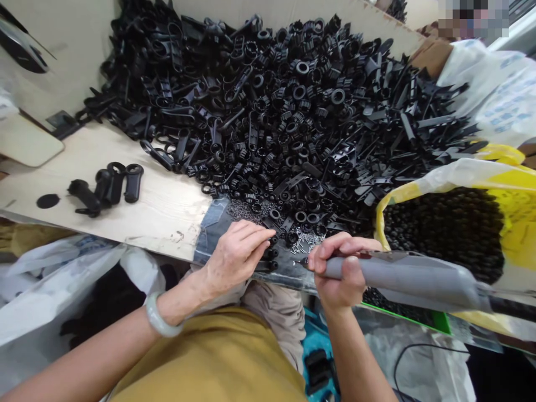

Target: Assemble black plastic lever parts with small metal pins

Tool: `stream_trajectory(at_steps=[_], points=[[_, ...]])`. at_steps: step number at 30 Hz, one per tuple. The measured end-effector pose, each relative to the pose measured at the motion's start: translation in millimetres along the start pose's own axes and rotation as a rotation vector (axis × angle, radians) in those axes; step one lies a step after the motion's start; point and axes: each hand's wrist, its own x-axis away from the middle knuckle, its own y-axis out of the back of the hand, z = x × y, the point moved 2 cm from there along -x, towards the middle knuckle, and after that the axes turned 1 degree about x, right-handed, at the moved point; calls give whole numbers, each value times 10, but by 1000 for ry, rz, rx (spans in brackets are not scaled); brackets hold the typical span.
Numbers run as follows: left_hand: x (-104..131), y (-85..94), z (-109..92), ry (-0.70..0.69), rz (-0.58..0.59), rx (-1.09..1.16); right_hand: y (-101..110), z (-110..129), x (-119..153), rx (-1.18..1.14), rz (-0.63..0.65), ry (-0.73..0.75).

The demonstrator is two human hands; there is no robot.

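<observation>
In my right hand (339, 265) is a grey electric screwdriver (410, 276), held lying sideways with its bit pointing left. A small silver screw (296, 262) shows at the tip of the bit. My left hand (240, 248) has its fingers pinched together over the dark work pad (209, 229). Something small and black is at its fingertips, too hidden to make out. Just below them, small round-ended black parts (272, 259) lie in a row at the pad's edge. Loose silver screws (305, 241) lie between my two hands.
A large heap of black plastic parts (259, 106) covers the back of the table. Several black pieces (109, 187) lie at the left on the pale board (159, 212). On the right stands a yellow bag (511, 212) of small black parts. A green-edged tray (439, 321) sits below.
</observation>
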Motion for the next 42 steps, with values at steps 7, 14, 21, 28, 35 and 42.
stream_trajectory(at_steps=[7, 14, 21, 28, 35, 42], points=[[139, -82, -123, 46, 55, -85, -232, 221, -93, -37, 52, 54], [132, -116, -91, 34, 85, -99, -409, 193, -111, -107, 78, 52], [121, -141, -92, 28, 112, -102, -413, 108, -70, -64, 85, 40], [106, -134, -85, 56, 113, -80, -379, 35, -76, -99, 96, 25], [82, -142, -80, 70, 162, -45, -381, 55, -70, -84, 135, 19], [102, -147, -50, 85, 155, -11, -383, 9, -63, -105, 149, 23]])
